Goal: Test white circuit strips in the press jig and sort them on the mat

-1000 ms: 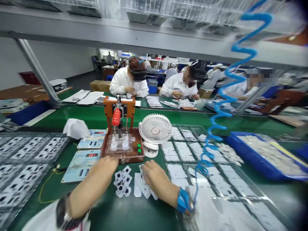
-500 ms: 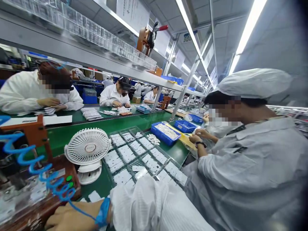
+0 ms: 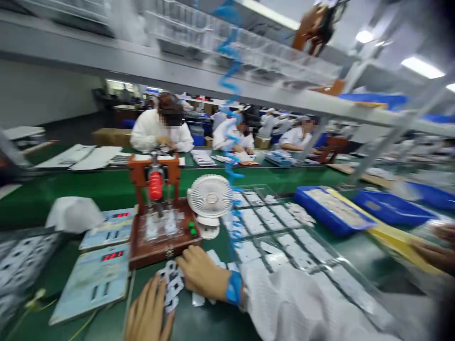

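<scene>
My left hand [image 3: 147,312] lies at the bottom edge with fingers stretched out flat, fingertips touching a heap of small white parts [image 3: 172,284] on the green mat. My right hand [image 3: 201,274], with a blue wrist strap [image 3: 233,288] and a white sleeve, rests curled over the right side of the same heap; whether it holds a part is hidden. Just behind both hands stands a brown press fixture [image 3: 159,227] with a red handle [image 3: 155,184]. The picture is smeared by motion.
A white desk fan [image 3: 209,199] stands right of the fixture. Clear trays of white parts [image 3: 280,232] spread to the right, blue bins [image 3: 330,208] beyond. Two meters with red digits [image 3: 103,265] lie left. A blue coiled cord [image 3: 231,142] hangs down. Another person's hand [image 3: 433,251] shows far right; workers sit opposite.
The view has swung back left from the neighbouring worker to the fixture. My left hand is in sight again, now flat on the parts; my right hand sits over the heap.
</scene>
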Tool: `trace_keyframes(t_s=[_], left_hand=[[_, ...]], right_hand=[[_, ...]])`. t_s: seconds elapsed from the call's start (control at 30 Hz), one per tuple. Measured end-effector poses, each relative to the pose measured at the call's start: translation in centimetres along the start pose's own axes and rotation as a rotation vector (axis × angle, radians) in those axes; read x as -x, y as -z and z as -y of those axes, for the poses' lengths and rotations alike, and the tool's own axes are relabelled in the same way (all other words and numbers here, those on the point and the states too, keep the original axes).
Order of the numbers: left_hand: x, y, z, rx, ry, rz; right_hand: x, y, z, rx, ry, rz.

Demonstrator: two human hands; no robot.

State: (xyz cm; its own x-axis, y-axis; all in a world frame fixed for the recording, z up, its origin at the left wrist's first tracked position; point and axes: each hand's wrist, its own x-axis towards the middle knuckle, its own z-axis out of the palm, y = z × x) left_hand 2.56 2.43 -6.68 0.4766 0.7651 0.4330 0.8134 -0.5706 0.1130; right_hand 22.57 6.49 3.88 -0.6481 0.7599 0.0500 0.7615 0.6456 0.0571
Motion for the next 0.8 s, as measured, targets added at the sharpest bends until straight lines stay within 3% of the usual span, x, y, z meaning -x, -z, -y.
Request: trace_keyframes(t_s=[0.1, 0.2, 0.27, 0.37, 0.43, 0.5, 0.6, 0.7, 0.8], left_hand=[[0.0, 0.3, -0.7, -0.054, 0.041, 0.035], [-0.4, 1.1, -1.6, -0.021, 0.092, 0.120], [-1.0, 2.3, -2.0, 0.028, 0.153, 0.187], [-2.5, 4.8, -2.2, 0.141, 0.205, 0.311], [-3.6, 6.4, -2.0, 0.233, 0.227, 0.395], [-4.6, 7.6, -1.5, 0.324, 0.252, 0.465], [-5.6, 8.4, -0.7, 0.447, 0.301, 0.539], [-6.0, 8.7, -0.1, 0.556, 0.325, 0.558], [-6.3, 9.0, -0.1, 0.620, 0.327, 0.533]], right_hand=[[0.2, 0.2, 0.6, -0.021, -0.163, 0.082], [0.3, 1.6, 0.8, -0.096, -0.219, 0.119], [0.0, 4.0, 0.4, -0.226, -0.184, -0.061], [-1.7, 8.9, -1.0, -0.366, -0.055, -0.635], [-3.6, 11.8, -2.1, -0.339, 0.062, -0.898], [-5.8, 13.4, -3.1, -0.273, 0.170, -0.935], [-8.5, 13.3, -4.1, -0.213, 0.284, -0.923], [-9.5, 12.3, -4.0, -0.224, 0.338, -1.062], [-9.9, 13.9, -3.5, -0.382, 0.291, -1.203]])
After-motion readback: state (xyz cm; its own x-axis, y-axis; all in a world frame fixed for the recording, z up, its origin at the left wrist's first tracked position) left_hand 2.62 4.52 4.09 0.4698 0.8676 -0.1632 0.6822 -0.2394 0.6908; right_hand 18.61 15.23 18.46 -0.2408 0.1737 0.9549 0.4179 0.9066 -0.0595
